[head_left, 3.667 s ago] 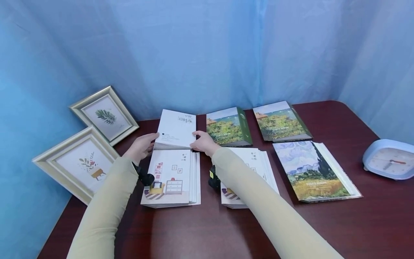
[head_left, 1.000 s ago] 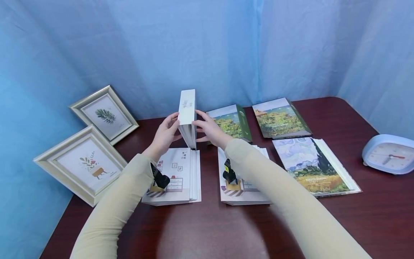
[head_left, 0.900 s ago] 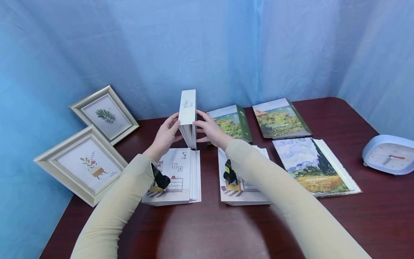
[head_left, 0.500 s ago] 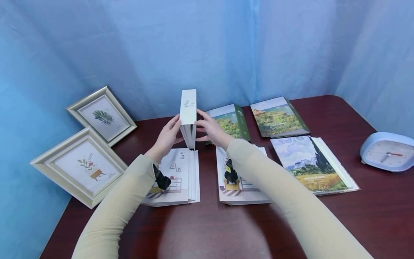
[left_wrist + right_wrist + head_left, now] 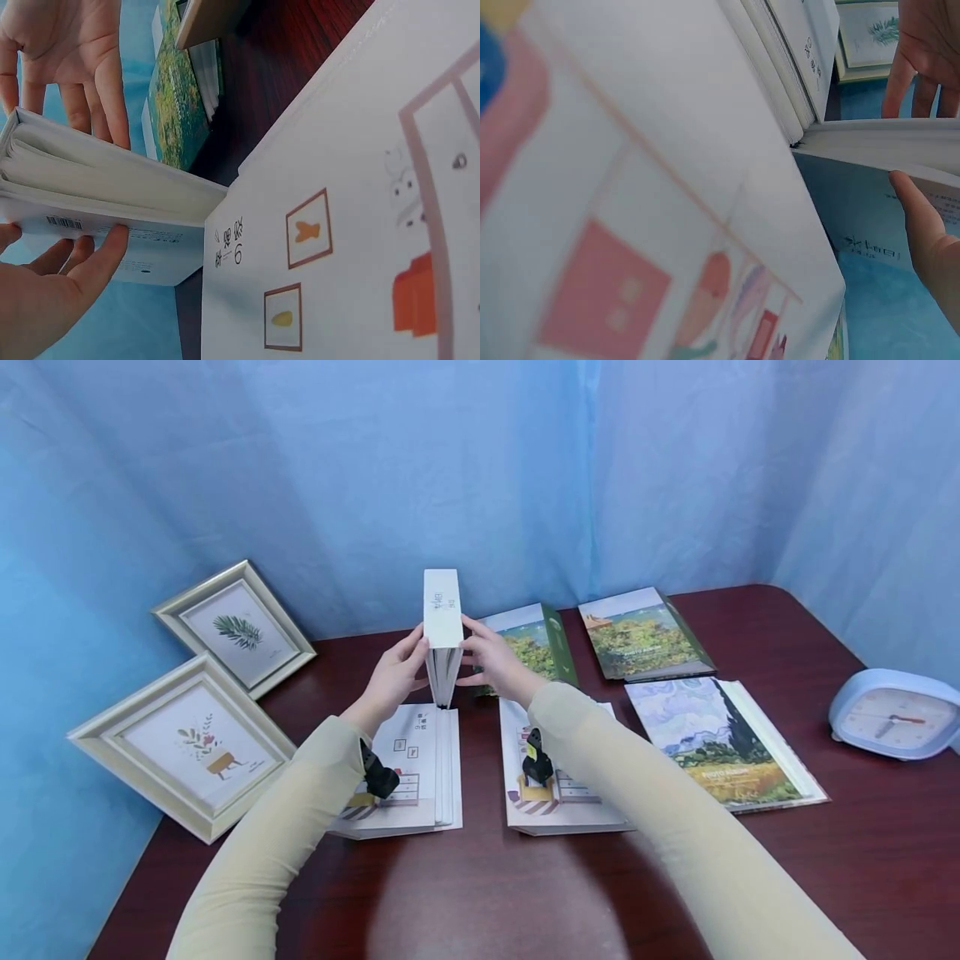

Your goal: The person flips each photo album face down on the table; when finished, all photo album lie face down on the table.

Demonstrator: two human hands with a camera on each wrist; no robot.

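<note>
A thick white photo album [image 5: 442, 614] stands upright on the table, its spine facing up and toward me. My left hand [image 5: 393, 678] holds its left cover, with the fingertips near the spine corner. Against the right cover, my right hand [image 5: 497, 664] grips with spread fingers. The left wrist view shows the left hand [image 5: 56, 289] along the cover with a barcode. In the right wrist view, the right hand's thumb [image 5: 909, 196] lies on the other cover. Just in front lies a white album [image 5: 416, 814] with a furniture drawing, near the upright album's lower edge.
A matching white album [image 5: 536, 820] lies under my right forearm. Two green landscape albums [image 5: 534, 643] rest at the back; the cypress album [image 5: 720, 743] is front right. A blue clock [image 5: 896, 714] stands far right. Two picture frames, the nearer one [image 5: 202, 743] flower-patterned, stand left.
The white album lay flat at first, with both hands at its sides; it now stands upright. Over the last second it has shifted slightly right and turned, its spine facing me more squarely.
</note>
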